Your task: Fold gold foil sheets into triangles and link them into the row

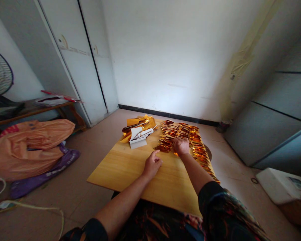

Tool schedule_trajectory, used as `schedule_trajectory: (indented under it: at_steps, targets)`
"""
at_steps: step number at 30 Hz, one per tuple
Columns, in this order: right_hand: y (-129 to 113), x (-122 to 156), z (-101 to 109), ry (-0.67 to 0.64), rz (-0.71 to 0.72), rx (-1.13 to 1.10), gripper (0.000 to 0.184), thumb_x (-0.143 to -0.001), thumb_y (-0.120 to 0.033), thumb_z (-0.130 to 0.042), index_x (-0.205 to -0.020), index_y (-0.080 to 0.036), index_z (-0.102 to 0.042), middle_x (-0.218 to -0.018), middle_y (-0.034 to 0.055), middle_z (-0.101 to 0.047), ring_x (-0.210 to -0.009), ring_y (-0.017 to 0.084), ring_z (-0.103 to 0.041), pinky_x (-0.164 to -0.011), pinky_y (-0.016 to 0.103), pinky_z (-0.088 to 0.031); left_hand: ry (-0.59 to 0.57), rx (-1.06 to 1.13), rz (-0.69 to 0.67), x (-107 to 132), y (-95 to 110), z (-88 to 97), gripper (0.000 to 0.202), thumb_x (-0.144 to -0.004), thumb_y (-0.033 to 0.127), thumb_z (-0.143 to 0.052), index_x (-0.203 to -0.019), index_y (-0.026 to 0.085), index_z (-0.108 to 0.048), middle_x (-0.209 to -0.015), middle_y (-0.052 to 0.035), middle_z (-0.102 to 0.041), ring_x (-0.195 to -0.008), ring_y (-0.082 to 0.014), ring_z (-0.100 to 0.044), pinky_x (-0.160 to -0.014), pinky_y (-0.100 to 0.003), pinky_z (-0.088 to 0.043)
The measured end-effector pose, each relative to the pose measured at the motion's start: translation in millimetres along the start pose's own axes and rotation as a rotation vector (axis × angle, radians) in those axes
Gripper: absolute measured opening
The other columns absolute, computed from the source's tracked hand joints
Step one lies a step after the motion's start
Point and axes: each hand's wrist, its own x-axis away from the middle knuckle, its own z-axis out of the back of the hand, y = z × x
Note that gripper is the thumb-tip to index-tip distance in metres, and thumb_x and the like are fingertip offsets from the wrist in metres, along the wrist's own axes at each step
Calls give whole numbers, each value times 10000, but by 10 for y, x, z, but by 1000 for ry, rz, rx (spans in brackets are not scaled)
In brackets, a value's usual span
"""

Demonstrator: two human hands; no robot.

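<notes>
Rows of folded gold foil papers (pixel 167 134) cover the right part of a wooden board (pixel 125 167). My right hand (pixel 181 146) is closed at the near edge of these rows, its fingertips on a folded gold foil piece that they partly hide. To its left, my left hand (pixel 152 164) hovers over the bare wood with the index finger stretched and the other fingers loosely bent, holding nothing visible. Just beyond it lies a loose pile of flat gold foil sheets (pixel 132 122), with white-backed sheets (pixel 139 137) in front.
Orange and purple bags (pixel 32 147) lie on the floor at left, near a cable (pixel 40 208). A low table (pixel 62 105) and a fan (pixel 0 72) stand behind them. A white box (pixel 282 185) sits at right. Cabinets (pixel 72 50) and a wall enclose the space.
</notes>
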Motion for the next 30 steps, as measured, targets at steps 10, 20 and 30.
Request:
schedule_trajectory:
  at_steps: [10, 20, 30]
  targets:
    - [-69, -47, -13, -37, -54, 59, 202, -853, -167, -445, -838, -157, -646, -833, 87, -664, -694, 160, -548, -665, 323, -194, -16, -38, -24, 1, -40, 17, 489, -685, 132, -554, -1173, 152, -522, -653, 52, -550, -567, -93, -515, -549, -194, -399]
    - [-130, -94, 0, -121, -110, 78, 197, -850, -193, -445, -920, -156, -625, -916, 115, -658, -784, 199, -592, -702, 334, -243, -18, -43, -19, -2, -57, 24, 460, -659, 124, -577, -1116, 169, -578, -669, 44, -562, -582, -92, -510, -562, -190, -392]
    - [-140, -87, -8, -109, -100, 69, 170, -837, -198, -457, -929, -165, -596, -919, 102, -647, -786, 198, -596, -717, 334, -245, -17, -53, -33, -13, -97, 19, 447, -660, 110, -571, -1103, 171, -582, -664, 48, -556, -578, -85, -494, -554, -176, -387]
